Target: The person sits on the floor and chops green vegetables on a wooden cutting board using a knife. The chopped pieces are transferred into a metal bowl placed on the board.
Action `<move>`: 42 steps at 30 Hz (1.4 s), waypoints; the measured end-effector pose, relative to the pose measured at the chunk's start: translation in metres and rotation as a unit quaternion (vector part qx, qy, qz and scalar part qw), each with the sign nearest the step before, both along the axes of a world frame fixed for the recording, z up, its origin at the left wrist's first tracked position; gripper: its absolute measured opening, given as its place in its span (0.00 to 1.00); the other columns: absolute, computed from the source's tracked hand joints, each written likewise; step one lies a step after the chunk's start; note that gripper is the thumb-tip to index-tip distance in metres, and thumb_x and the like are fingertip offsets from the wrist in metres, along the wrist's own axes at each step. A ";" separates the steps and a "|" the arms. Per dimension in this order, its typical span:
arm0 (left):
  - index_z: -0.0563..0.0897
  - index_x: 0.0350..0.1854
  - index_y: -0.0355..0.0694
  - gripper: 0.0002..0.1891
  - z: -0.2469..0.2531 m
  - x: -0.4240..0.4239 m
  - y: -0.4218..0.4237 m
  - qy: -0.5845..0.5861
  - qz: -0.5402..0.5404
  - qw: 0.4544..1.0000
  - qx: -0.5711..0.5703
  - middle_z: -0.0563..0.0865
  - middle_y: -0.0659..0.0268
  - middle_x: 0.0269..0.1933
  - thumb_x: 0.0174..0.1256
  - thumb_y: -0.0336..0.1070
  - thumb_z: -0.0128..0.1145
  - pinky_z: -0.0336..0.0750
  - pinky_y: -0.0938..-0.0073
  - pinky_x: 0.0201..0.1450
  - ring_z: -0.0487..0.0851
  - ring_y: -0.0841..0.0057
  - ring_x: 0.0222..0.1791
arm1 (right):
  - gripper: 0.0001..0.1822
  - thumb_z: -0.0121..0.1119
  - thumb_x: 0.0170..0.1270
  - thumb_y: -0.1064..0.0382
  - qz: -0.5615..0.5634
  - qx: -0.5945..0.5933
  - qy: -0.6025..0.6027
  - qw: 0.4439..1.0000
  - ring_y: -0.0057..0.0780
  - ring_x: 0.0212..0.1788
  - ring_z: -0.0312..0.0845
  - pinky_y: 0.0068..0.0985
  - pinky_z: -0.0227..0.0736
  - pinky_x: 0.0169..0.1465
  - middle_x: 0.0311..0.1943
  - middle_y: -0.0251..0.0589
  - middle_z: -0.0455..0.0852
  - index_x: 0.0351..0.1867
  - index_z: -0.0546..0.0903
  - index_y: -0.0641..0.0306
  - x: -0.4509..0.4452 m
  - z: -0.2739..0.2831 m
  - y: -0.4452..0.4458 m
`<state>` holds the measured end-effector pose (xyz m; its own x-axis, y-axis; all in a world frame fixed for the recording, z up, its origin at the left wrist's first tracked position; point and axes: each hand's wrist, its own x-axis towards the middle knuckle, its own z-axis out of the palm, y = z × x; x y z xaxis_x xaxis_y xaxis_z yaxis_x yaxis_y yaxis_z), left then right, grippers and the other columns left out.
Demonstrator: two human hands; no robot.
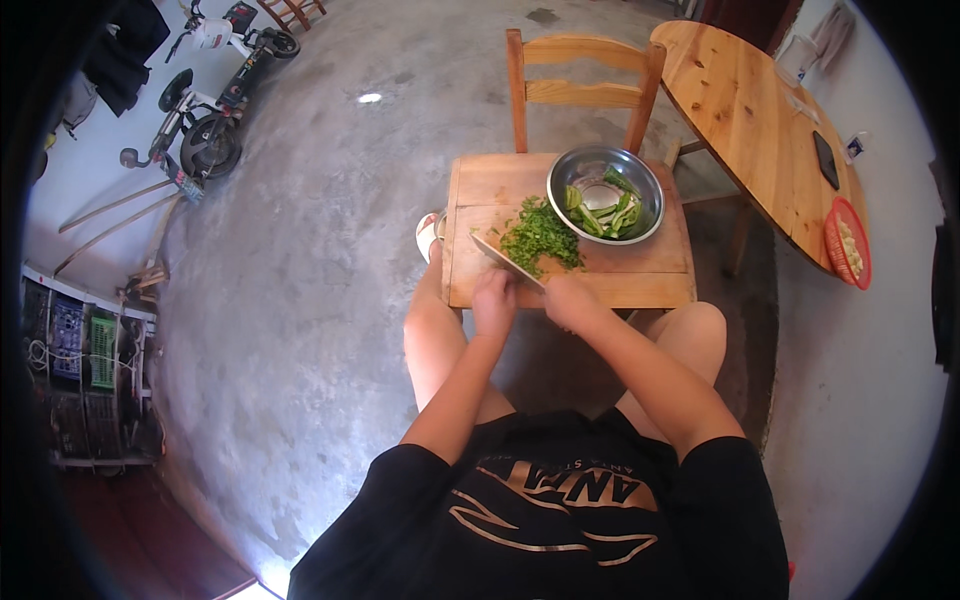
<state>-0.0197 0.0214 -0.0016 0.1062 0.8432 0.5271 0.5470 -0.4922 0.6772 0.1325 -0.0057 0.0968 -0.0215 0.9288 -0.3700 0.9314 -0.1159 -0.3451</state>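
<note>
My right hand (573, 303) is closed around the handle of a kitchen knife (507, 261), whose blade points up and left over the near part of a wooden board-like tabletop (630, 289). Just below the blade, my left hand (495, 301) is at the near edge with its fingers bent; whether it holds anything is hidden. Beyond the knife lies a heap of finely chopped green leaves (541, 234). A stainless steel bowl (657, 214) at the heap's right holds pieces of green pepper (600, 216).
A wooden chair (583, 93) stands behind the small table. At the right are an oval wooden table (739, 127) with a phone (826, 160) and a red plastic basket (829, 244) of pale pieces. My knees flank the near side.
</note>
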 end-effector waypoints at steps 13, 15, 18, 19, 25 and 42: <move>0.81 0.35 0.36 0.04 0.005 -0.019 0.003 -0.113 0.029 0.989 -0.097 0.82 0.62 0.31 0.60 0.23 0.61 0.77 0.76 0.38 0.82 0.76 0.30 | 0.13 0.55 0.65 0.64 -0.021 -0.023 0.089 0.996 0.44 0.23 0.85 0.36 0.81 0.33 0.22 0.52 0.86 0.30 0.85 0.72 -0.002 0.005 -0.010; 0.81 0.36 0.35 0.03 0.030 -0.030 0.002 -0.176 0.057 0.980 -0.077 0.83 0.65 0.32 0.62 0.23 0.61 0.77 0.79 0.39 0.82 0.80 0.31 | 0.17 0.55 0.67 0.61 -0.072 -0.087 0.179 0.977 0.39 0.17 0.81 0.34 0.79 0.24 0.19 0.52 0.84 0.27 0.82 0.76 -0.008 0.005 -0.006; 0.81 0.36 0.35 0.02 0.030 -0.044 0.005 -0.220 0.083 0.966 -0.110 0.83 0.69 0.34 0.65 0.25 0.61 0.77 0.81 0.40 0.81 0.83 0.33 | 0.20 0.53 0.69 0.60 -0.113 -0.166 0.242 0.949 0.36 0.13 0.78 0.32 0.77 0.18 0.18 0.49 0.84 0.27 0.81 0.78 -0.018 0.008 -0.001; 0.81 0.36 0.35 0.02 0.028 -0.046 0.005 -0.236 0.089 0.959 -0.127 0.83 0.70 0.34 0.65 0.25 0.61 0.77 0.81 0.41 0.81 0.84 0.33 | 0.19 0.52 0.70 0.60 -0.119 -0.189 0.251 0.942 0.36 0.13 0.78 0.32 0.77 0.18 0.19 0.48 0.84 0.28 0.82 0.78 -0.019 0.010 0.002; 0.81 0.39 0.35 0.03 0.021 -0.040 -0.001 -0.250 0.073 0.956 -0.135 0.82 0.70 0.35 0.66 0.25 0.60 0.76 0.82 0.43 0.80 0.85 0.35 | 0.20 0.53 0.69 0.59 -0.209 -0.116 0.218 0.946 0.35 0.13 0.78 0.32 0.77 0.16 0.19 0.51 0.84 0.28 0.81 0.80 0.025 0.004 0.019; 0.81 0.39 0.35 0.02 0.010 -0.033 -0.002 -0.389 0.082 0.897 -0.195 0.82 0.70 0.38 0.67 0.26 0.60 0.74 0.82 0.46 0.79 0.85 0.39 | 0.16 0.56 0.69 0.59 -0.306 -0.137 0.375 0.864 0.30 0.11 0.72 0.31 0.75 0.18 0.18 0.47 0.81 0.33 0.79 0.76 0.019 -0.020 0.049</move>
